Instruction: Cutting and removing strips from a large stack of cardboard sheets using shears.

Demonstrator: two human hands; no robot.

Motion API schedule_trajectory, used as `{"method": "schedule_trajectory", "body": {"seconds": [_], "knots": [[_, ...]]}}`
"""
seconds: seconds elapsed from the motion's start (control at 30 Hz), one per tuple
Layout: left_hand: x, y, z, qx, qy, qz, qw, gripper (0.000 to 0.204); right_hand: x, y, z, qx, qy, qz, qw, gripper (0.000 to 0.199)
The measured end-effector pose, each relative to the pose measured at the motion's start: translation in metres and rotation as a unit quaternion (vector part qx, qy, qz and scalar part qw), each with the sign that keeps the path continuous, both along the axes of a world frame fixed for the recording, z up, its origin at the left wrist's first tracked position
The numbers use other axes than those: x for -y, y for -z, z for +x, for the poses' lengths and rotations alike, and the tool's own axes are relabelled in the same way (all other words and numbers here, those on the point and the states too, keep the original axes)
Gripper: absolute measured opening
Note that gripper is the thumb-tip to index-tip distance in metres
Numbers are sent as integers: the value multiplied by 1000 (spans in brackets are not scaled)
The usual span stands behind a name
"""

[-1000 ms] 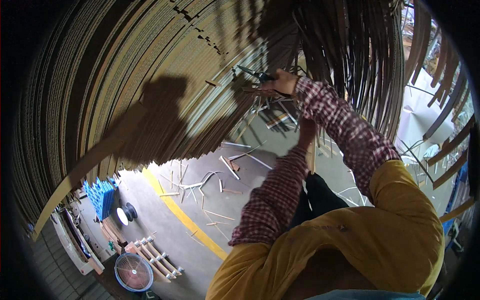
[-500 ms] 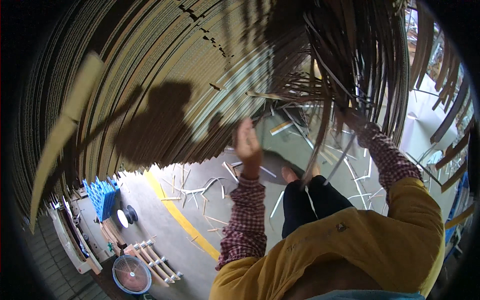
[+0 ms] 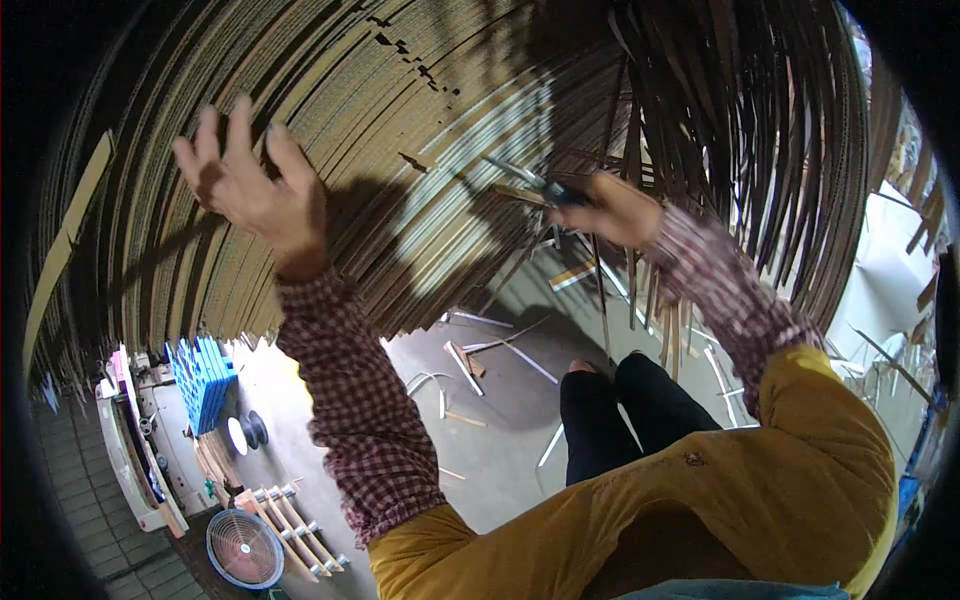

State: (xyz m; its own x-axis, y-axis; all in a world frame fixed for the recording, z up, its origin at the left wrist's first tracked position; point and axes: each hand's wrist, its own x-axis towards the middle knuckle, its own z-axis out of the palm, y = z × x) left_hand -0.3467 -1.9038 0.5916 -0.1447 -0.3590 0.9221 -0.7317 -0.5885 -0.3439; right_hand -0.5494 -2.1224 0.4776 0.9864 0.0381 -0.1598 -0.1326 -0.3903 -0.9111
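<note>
Head view, looking down: the right hand [image 3: 622,208] is clamped on a thin dark-handled cutting tool [image 3: 535,185], its tip blurred against the tall stack of brown corrugated cardboard sheets [image 3: 400,130]. The tool's exact kind is hard to make out. The left hand [image 3: 250,185] is raised with fingers spread, holding nothing, in front of the stack. Below, cut cardboard strips [image 3: 480,355] litter the grey floor, with a blue plastic crate [image 3: 203,380] and a round blue floor fan [image 3: 245,548] cut by shadow at lower left.

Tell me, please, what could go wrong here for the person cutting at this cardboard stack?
The right hand holds a bladed tool at the cardboard stack; a slip might send it toward the open left hand. Cut strips litter the floor by the feet, so tripping seems possible.
</note>
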Motion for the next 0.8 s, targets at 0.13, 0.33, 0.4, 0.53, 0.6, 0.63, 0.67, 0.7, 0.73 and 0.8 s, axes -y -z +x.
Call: {"method": "schedule_trajectory", "body": {"seconds": [0.13, 0.33, 0.4, 0.53, 0.6, 0.63, 0.67, 0.7, 0.73, 0.8], "knots": [[-2, 1, 12, -14, -103, 34, 994, 27, 3, 30, 66, -60, 24, -42, 997, 45], [-5, 1, 16, -11, -79, 29, 996, 27, -8, 57, 72, 53, 82, -57, 994, 38], [-7, -5, 16, 7, -71, 37, 997, 27, 3, 77, 29, 66, 59, 34, 996, 36], [-12, 14, 2, 43, -64, 66, 995, 24, 80, 170, -86, -144, 278, 302, 900, 30], [-10, 43, -7, 8, 8, 122, 993, 25, 138, 226, -129, -173, 156, 27, 972, 33], [-6, 62, -13, -82, 80, 152, 982, 27, 157, 254, -137, -144, 149, -59, 977, 33], [-2, 79, -16, -157, 146, 190, 958, 28, 173, 274, -143, -94, 114, -67, 987, 34], [0, 92, -16, -160, 151, 177, 959, 28, 182, 289, -144, -124, 96, -120, 980, 32], [-1, 104, -19, -148, 76, 225, 960, 29, 187, 297, -142, -137, 76, -170, 973, 31], [3, 122, -13, -134, -2, 273, 953, 30, 180, 298, -126, -83, 90, -203, 971, 30]]}}
